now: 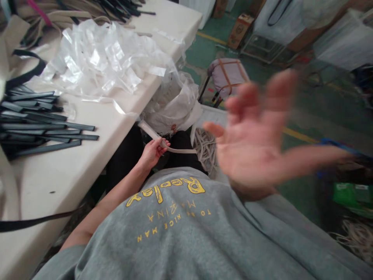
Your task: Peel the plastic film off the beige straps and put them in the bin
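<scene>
Right hand (250, 146) motion-blurred; white glare on plastic film (100, 56); floor (303, 114) dimmer; corners soft.

Grey shirt (186, 237), its left sleeve (64, 261) short, with bold yellow lettering (158, 193) and smaller, thinner yellow words (156, 228); black trousers (185, 158).

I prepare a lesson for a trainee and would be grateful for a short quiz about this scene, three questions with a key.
1. Which hand grips the pale, narrow, flexible strip?
2. True or false: the bare right hand is clenched in a fist.
3. Fill the gap: the pile of dark, flat, narrow strips lies on the white ____.

Key: 1. The bare left hand. 2. False; it is open, fingers spread. 3. Table.
</scene>
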`<state>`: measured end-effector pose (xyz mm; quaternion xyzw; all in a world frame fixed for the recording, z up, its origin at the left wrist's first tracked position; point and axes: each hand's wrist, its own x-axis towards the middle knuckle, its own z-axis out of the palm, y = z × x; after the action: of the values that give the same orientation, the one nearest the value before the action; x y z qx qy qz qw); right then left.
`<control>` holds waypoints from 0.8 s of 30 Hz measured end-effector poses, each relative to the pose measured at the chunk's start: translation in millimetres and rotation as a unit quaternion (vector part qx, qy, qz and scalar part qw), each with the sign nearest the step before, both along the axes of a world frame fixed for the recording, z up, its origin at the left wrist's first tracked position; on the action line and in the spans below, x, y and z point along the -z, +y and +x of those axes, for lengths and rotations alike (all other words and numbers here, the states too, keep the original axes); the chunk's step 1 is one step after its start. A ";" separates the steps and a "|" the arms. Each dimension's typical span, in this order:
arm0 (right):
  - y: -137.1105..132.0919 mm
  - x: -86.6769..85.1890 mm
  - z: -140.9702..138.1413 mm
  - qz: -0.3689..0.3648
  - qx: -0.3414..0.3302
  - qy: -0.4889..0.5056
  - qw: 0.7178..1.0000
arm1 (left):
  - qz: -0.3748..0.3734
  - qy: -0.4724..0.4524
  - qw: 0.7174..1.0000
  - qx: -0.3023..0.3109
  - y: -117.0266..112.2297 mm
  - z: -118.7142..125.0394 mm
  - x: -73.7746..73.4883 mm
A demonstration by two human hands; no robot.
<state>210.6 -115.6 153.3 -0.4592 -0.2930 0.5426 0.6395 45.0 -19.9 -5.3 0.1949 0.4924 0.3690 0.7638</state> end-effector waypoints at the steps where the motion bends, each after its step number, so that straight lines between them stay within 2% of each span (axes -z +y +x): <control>1: 3.7 1.1 1.5 0.023 0.002 -0.002 1.000 | 0.000 -0.001 1.000 0.002 0.1 0.2 1.1; 3: 11.6 8.3 2.5 0.056 -0.026 -0.017 0.998 | 0.001 -0.001 1.000 0.004 0.4 0.7 3.2; 5: 16.9 18.0 1.7 0.058 -0.080 -0.042 0.994 | 0.003 0.001 1.000 0.002 0.7 1.1 4.4; 7: 18.9 26.4 -0.4 0.053 -0.107 -0.065 0.991 | 0.001 0.007 1.000 -0.002 0.6 1.2 4.4; 11: 23.8 46.0 -4.6 0.068 -0.103 -0.096 0.988 | -0.002 0.006 1.000 0.001 -1.3 1.2 -1.1; 14: 32.4 79.5 -2.0 0.090 -0.076 -0.173 0.978 | -0.007 -0.013 1.000 0.009 -5.3 2.4 -9.7; 17: 33.9 122.1 8.7 0.081 -0.099 -0.330 0.935 | -0.014 -0.041 0.999 0.018 -11.9 4.2 -20.0; 20: 20.8 152.3 24.8 0.004 -0.272 -0.402 0.874 | -0.013 -0.067 0.998 0.016 -17.1 6.6 -27.7; 21: 13.1 157.1 31.1 -0.018 -0.309 -0.414 0.856 | -0.010 -0.075 0.997 0.014 -18.1 7.7 -29.5; 22: 4.2 159.0 37.6 -0.038 -0.314 -0.427 0.847 | -0.008 -0.082 0.997 0.014 -19.0 9.0 -31.2; 24: -15.4 153.9 50.2 -0.062 -0.301 -0.427 0.850 | -0.003 -0.095 0.995 0.018 -21.7 13.0 -34.4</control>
<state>260.8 -131.0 -0.6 -0.5737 -0.6270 0.4758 0.2265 58.0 -41.6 29.1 0.1653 0.4151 0.3706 0.8143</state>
